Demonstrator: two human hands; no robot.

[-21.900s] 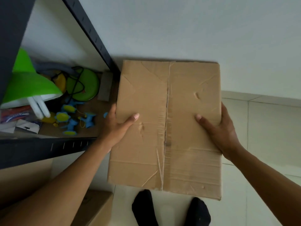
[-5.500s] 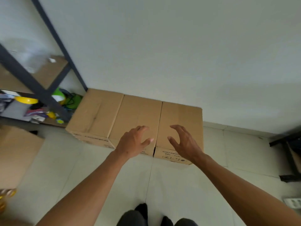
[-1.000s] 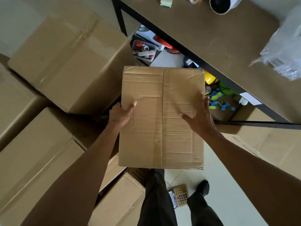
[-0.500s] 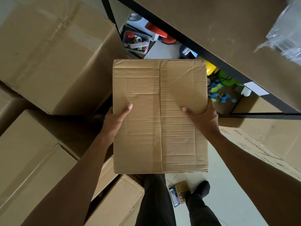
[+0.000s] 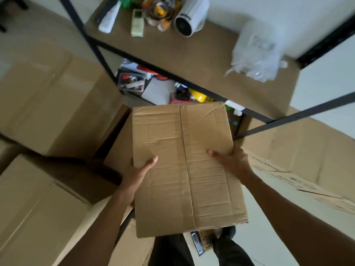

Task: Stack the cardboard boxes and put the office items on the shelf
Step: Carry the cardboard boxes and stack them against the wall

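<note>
While big cartons [image 5: 48,96] crowd my left, I hold the cardboard box [image 5: 184,166] level before the shelf [image 5: 192,52]; my left hand [image 5: 136,173] and right hand [image 5: 233,162] grip its sides, thumbs on top. Print on the right carton [image 5: 299,162] is unreadable.

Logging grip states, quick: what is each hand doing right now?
Left hand: grips the cardboard box at its left edge, thumb on top.
Right hand: grips the same box at its right edge, thumb on top.

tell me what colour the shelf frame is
Black; the metal shelf frame shows best in the head view.
</note>
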